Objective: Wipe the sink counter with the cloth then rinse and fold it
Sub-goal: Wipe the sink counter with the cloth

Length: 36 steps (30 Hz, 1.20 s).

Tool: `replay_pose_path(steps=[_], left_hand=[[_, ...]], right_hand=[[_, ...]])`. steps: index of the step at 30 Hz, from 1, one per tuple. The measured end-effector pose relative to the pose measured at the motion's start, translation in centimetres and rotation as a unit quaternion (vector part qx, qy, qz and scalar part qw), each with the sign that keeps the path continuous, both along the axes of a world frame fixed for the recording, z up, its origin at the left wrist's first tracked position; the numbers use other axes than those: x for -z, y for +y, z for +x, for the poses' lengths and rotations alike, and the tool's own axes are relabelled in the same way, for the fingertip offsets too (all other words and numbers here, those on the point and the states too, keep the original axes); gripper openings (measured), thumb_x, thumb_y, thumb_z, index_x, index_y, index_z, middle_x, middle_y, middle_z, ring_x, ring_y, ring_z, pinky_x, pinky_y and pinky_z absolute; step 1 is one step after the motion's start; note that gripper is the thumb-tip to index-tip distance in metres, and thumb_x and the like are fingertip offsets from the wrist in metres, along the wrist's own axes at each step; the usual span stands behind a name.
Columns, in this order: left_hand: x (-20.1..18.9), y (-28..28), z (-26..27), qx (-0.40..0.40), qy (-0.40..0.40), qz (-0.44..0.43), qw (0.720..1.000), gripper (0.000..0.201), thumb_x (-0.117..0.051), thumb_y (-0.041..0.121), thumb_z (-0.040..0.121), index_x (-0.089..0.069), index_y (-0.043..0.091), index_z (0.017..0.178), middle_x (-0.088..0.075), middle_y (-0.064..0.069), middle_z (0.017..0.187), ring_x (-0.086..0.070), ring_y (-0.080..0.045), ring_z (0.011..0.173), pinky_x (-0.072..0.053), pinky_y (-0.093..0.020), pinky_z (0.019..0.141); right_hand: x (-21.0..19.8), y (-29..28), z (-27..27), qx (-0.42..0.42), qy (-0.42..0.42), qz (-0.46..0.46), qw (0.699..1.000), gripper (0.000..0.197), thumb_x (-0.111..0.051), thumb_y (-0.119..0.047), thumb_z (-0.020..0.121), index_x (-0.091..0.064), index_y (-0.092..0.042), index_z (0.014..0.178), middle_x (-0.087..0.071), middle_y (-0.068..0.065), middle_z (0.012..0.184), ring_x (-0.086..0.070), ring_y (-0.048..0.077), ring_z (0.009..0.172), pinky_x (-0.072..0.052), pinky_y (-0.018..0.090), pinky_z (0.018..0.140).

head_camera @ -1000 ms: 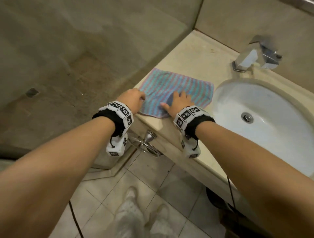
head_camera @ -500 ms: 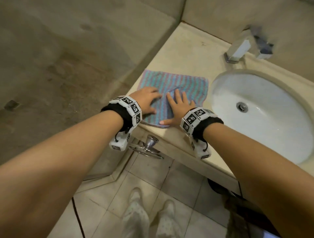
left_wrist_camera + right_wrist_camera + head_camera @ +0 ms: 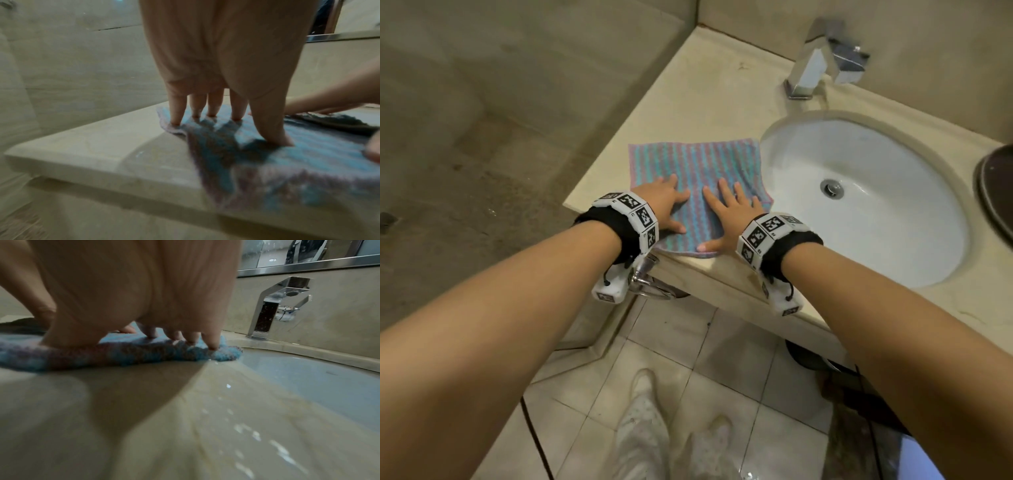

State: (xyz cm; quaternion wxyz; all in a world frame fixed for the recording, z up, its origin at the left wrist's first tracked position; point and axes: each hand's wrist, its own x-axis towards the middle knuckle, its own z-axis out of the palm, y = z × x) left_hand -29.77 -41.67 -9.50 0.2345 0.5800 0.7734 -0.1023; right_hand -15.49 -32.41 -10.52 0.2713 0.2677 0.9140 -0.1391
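Both hands, left hand (image 3: 666,202) and right hand (image 3: 729,212), spread flat on cloth (image 3: 698,164); basin (image 3: 876,205) beside, faucet (image 3: 822,65) behind.

Head camera looks steeply down; wrist cameras sit low (sharing the cloth (image 3: 695,178)).

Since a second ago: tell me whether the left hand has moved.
Yes. The left hand slid right from the counter corner toward the basin, onto the cloth.
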Motion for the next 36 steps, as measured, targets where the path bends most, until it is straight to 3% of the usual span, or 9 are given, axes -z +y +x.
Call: replay_pose_path(steps=[4, 13, 22, 29, 36], left_hand=[[0.5, 0.6, 3.0, 0.014, 0.015, -0.023, 1.000, 0.083, -0.063, 0.050, 0.079, -0.023, 0.022, 0.146, -0.012, -0.015, 0.156, -0.022, -0.037, 0.141, -0.035, -0.047, 0.108], [0.7, 0.8, 9.8, 0.044, 0.031, -0.027, 0.998, 0.081, -0.060, 0.054, 0.080, -0.023, 0.022, 0.145, -0.013, -0.016, 0.156, -0.024, -0.040, 0.139, -0.036, -0.047, 0.105], [0.4, 1.9, 16.5, 0.081, 0.039, -0.038, 0.995, 0.089, -0.059, 0.056, 0.079, -0.013, 0.025, 0.149, -0.005, -0.012, 0.158, -0.016, -0.035, 0.143, -0.033, -0.048, 0.111], [0.1, 4.4, 22.9, 0.142, 0.039, -0.027, 0.989, 0.088, -0.058, 0.058, 0.079, -0.013, 0.027, 0.148, -0.006, -0.011, 0.158, -0.016, -0.035, 0.143, -0.030, -0.047, 0.112], [0.4, 7.6, 29.7, 0.207, 0.021, -0.009, 0.978, 0.089, -0.062, 0.056, 0.077, -0.017, 0.024, 0.148, -0.014, -0.012, 0.156, -0.024, -0.035, 0.139, -0.030, -0.046, 0.112]], right_hand=[[0.3, 0.4, 3.4, -0.008, 0.003, 0.008, 1.000, 0.113, -0.058, -0.070, 0.071, 0.015, -0.029, 0.148, 0.023, 0.004, 0.157, 0.016, 0.030, 0.146, 0.000, 0.051, 0.117], [0.5, 0.3, 10.9, 0.002, 0.017, 0.003, 1.000, 0.112, -0.058, -0.067, 0.074, 0.013, -0.026, 0.149, 0.022, 0.008, 0.157, 0.015, 0.030, 0.146, -0.005, 0.049, 0.120], [0.2, 0.3, 18.2, 0.042, 0.013, 0.028, 0.999, 0.106, -0.055, -0.062, 0.079, 0.010, -0.019, 0.150, 0.014, 0.013, 0.158, 0.004, 0.029, 0.148, -0.009, 0.047, 0.120], [0.4, 1.6, 25.8, 0.106, 0.016, 0.028, 0.994, 0.103, -0.052, -0.064, 0.079, 0.009, -0.021, 0.150, 0.012, 0.020, 0.157, 0.005, 0.035, 0.146, -0.004, 0.048, 0.120], [0.4, 2.7, 33.0, 0.205, 0.002, 0.033, 0.978, 0.106, -0.057, -0.064, 0.076, 0.010, -0.027, 0.149, 0.016, 0.018, 0.156, 0.012, 0.035, 0.146, -0.003, 0.052, 0.119]])
